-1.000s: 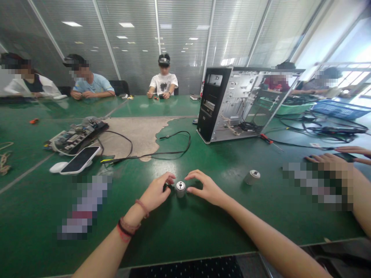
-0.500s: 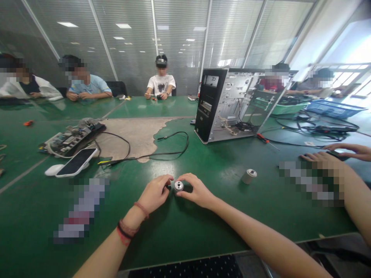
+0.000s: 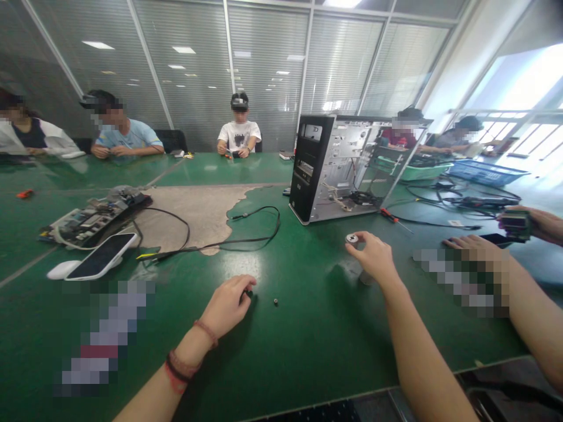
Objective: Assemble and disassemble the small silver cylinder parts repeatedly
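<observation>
My right hand (image 3: 373, 255) is raised over the right part of the green table, thumb and fingers closed on a small metal cylinder (image 3: 351, 238) with a round silver end face. Below that hand stands a second metal cylinder (image 3: 365, 278), partly covered by it. My left hand (image 3: 231, 299) rests on the table near the middle with its fingers curled. Something dark shows inside those fingers, but I cannot make out what it is. Just right of my left hand lies a tiny round metal piece (image 3: 275, 302) on the tabletop.
An open computer case (image 3: 308, 170) stands ahead, with an orange screwdriver (image 3: 389, 217) beside it. To the left are a phone (image 3: 103, 256), a circuit board assembly (image 3: 97, 217) and a black cable (image 3: 250, 239). A co-worker's hand (image 3: 472, 249) is at the right. Others sit across the table.
My right hand has moved right and away from my left hand, carrying the metal cylinder. The tiny metal piece now shows on the table. My left hand has barely moved.
</observation>
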`<state>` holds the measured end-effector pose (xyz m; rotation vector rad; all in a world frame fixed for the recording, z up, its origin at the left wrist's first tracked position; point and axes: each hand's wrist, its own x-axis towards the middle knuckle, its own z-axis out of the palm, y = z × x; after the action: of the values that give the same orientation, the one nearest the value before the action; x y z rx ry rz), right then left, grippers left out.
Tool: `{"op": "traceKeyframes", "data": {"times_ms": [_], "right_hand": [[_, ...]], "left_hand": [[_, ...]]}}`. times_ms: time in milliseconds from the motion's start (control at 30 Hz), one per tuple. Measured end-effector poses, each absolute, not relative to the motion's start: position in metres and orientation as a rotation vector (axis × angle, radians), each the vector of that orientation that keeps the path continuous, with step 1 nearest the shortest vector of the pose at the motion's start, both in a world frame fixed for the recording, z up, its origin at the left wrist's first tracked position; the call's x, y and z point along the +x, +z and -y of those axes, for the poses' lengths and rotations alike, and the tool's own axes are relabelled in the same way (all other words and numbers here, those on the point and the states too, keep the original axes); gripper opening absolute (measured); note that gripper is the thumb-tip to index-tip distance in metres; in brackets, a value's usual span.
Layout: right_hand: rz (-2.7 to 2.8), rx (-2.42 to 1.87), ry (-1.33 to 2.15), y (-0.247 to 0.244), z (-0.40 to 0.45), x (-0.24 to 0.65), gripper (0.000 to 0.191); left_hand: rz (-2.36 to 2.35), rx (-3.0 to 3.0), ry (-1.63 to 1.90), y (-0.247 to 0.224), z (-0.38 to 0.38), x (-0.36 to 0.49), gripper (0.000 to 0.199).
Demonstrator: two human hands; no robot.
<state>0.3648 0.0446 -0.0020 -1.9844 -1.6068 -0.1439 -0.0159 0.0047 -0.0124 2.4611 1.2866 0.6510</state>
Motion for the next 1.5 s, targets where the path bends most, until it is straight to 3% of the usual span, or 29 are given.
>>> {"op": "traceKeyframes", "data": {"times_ms": [167,400,500,567,667,767,867,967,1033,1233,1500], "right_hand": [[1.602,-2.305,0.18,-0.02,-0.047,0.399,0.026],[1.557,-2.342,0.146,-0.021,-0.047,0.397,0.033],[1.595,-2.112,-0.122,-0.009,-0.044,0.37,0.038],[1.69,-1.808,-0.201,-0.001,-0.039,0.34,0.03],[1.975,-1.389,0.063,0.003,-0.024,0.284,0.017],[2.307,-1.108,0.394,-0.006,-0.007,0.237,0.016],[2.425,-1.036,0.456,-0.021,0.003,0.212,0.017],[2.434,-1.049,0.438,-0.029,0.003,0.207,0.007],[2.428,-1.039,0.451,-0.029,0.001,0.211,0.002],[2.176,-1.154,0.327,-0.004,-0.018,0.26,0.01],[1.439,-1.781,-0.148,0.005,-0.037,0.392,0.016]], "left_hand": [[-1.295,2.457,0.647,-0.013,-0.007,-0.016,0.031],[-1.284,2.469,0.645,-0.011,-0.006,-0.015,0.029],[-1.285,2.48,0.638,-0.01,-0.005,-0.014,0.026],[-1.279,2.492,0.63,-0.008,-0.004,-0.013,0.025],[-1.278,2.499,0.618,-0.008,-0.004,-0.013,0.025],[-1.278,2.503,0.624,-0.008,-0.005,-0.013,0.025],[-1.279,2.505,0.626,-0.009,-0.006,-0.012,0.024],[-1.278,2.505,0.612,-0.007,-0.006,-0.012,0.024],[-1.276,2.509,0.604,-0.006,-0.005,-0.012,0.024],[-1.257,2.542,0.587,-0.003,-0.004,-0.013,0.025],[-1.264,2.574,0.571,-0.003,-0.005,-0.013,0.023]]}}
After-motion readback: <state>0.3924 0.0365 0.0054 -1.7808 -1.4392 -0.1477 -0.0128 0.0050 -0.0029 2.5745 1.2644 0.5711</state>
